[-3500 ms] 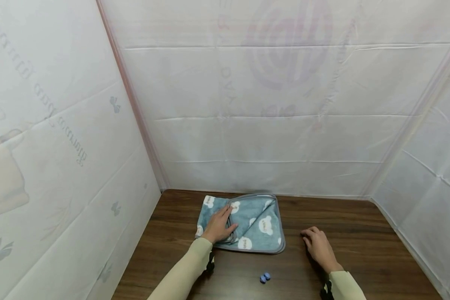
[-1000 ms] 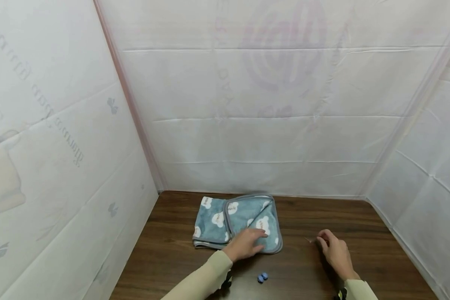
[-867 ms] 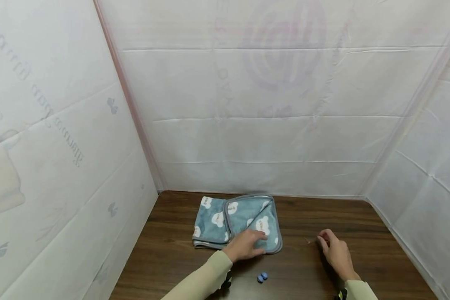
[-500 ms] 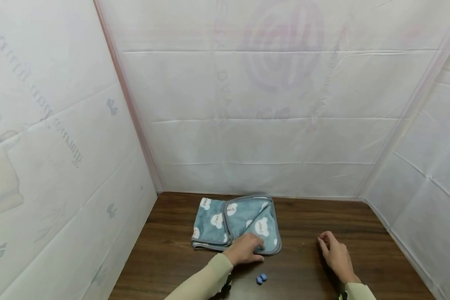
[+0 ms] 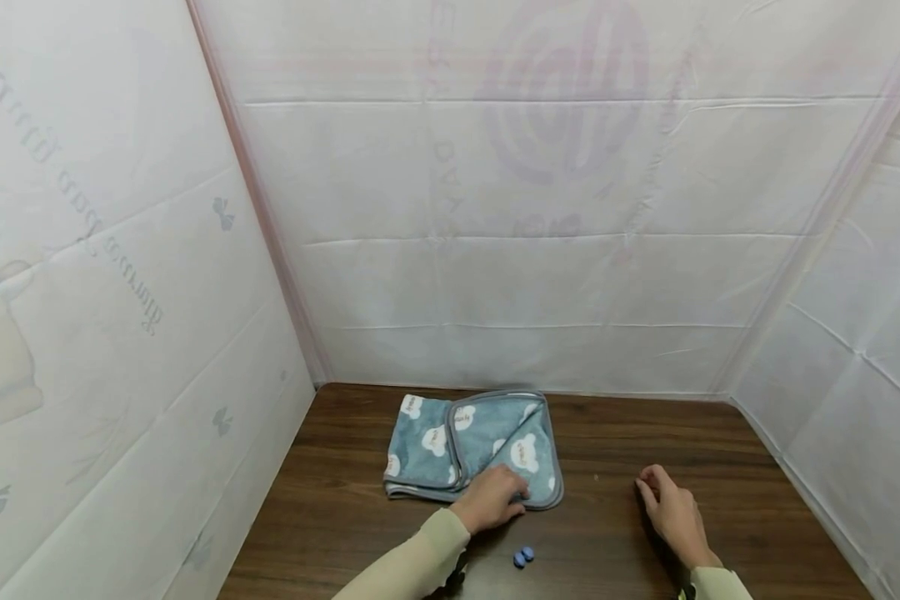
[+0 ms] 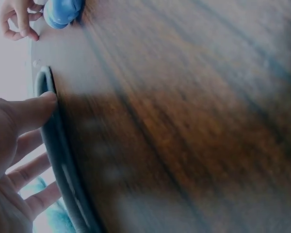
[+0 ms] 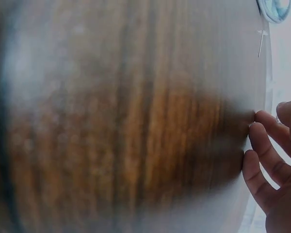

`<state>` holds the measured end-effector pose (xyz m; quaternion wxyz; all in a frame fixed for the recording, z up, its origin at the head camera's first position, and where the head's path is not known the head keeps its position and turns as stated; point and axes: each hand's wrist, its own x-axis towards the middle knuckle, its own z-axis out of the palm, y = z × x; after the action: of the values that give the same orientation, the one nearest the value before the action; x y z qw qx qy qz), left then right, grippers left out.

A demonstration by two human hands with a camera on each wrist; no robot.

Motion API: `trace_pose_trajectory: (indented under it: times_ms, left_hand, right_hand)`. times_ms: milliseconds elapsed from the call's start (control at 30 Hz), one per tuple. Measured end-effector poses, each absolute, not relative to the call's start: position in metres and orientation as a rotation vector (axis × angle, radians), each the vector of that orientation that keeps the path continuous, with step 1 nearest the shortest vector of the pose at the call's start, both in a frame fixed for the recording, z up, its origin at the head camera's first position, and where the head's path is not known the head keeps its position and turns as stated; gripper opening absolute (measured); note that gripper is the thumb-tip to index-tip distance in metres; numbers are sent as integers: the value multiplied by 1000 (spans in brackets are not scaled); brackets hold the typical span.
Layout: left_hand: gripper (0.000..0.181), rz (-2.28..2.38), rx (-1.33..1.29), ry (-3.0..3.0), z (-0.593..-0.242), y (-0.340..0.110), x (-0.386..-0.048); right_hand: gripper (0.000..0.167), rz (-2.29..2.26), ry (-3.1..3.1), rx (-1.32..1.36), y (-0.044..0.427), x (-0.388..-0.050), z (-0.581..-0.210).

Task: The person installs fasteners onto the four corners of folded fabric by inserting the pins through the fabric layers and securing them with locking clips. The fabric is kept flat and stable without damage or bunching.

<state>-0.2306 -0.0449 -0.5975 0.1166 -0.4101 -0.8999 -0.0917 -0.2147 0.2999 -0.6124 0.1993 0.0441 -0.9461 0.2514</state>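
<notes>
A folded teal blanket (image 5: 420, 454) with white bear-head prints and grey trim lies toward the back of the wooden table. My left hand (image 5: 492, 498) is at its near edge; the left wrist view shows the thumb against the grey trim (image 6: 68, 165) and the fingers behind it, pinching that edge. Two small glossy blue domed pieces (image 5: 523, 557) sit together in front of the blanket. Right of it, my right hand (image 5: 675, 512) rests on the wood, fingers loosely bent, thumb near the index finger. I see nothing between them.
A thin pale sliver (image 7: 260, 43) lies on the table (image 5: 585, 533) between the blanket and my right hand; its kind is too small to tell. White printed sheets (image 5: 540, 292) stand as walls behind and on both sides.
My left hand has moved from the blanket's left part to its near right edge, and its thumb has drawn in toward the fingers. My right hand has shifted slightly right.
</notes>
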Motion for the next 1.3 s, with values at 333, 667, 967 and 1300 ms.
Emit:
trace_pose_trajectory:
  times_ms: [333, 667, 967, 1300]
  left_hand:
    - [5, -353, -1195, -2631, -598, -46, -231]
    - [6, -521, -1118, -2745, -593, -46, -234]
    - [13, -824, -1045, -2551, -587, -51, -239]
    - [14, -878, -991, -2505, -582, -57, -241]
  right_hand:
    - [10, 701, -2640, 131, 300, -214, -614]
    - [10, 726, -2703, 166, 304, -215, -609]
    - [20, 664, -2576, 288, 302, -217, -614]
    - [26, 708, -2489, 366, 287, -222, -614]
